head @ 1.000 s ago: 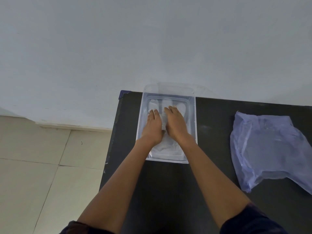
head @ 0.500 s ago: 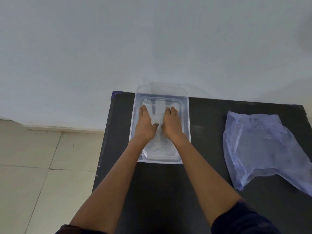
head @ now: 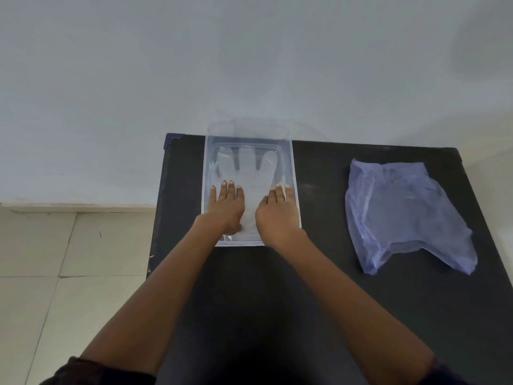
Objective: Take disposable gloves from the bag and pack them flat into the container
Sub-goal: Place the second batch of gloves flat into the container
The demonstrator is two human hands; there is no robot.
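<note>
Inside container [head: 206,173], glove [head: 247,173] flat, fingers pointing away, both hands pressing, fingers straight.

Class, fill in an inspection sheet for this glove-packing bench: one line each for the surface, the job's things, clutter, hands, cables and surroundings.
Surface: black table, its left and far edges in view.
Job's things: clear container at the table's far edge; a translucent glove lies flat inside, fingers pointing away from the person. Bluish plastic bag lies crumpled to the right, apart from the container.
Clutter: nothing seen.
Hands: left hand and right hand lie flat, fingers straight, pressing in the near half of the container; neither grips anything.
Cables: nothing seen.
Surroundings: pale wall behind the table; tiled floor to the left.
</note>
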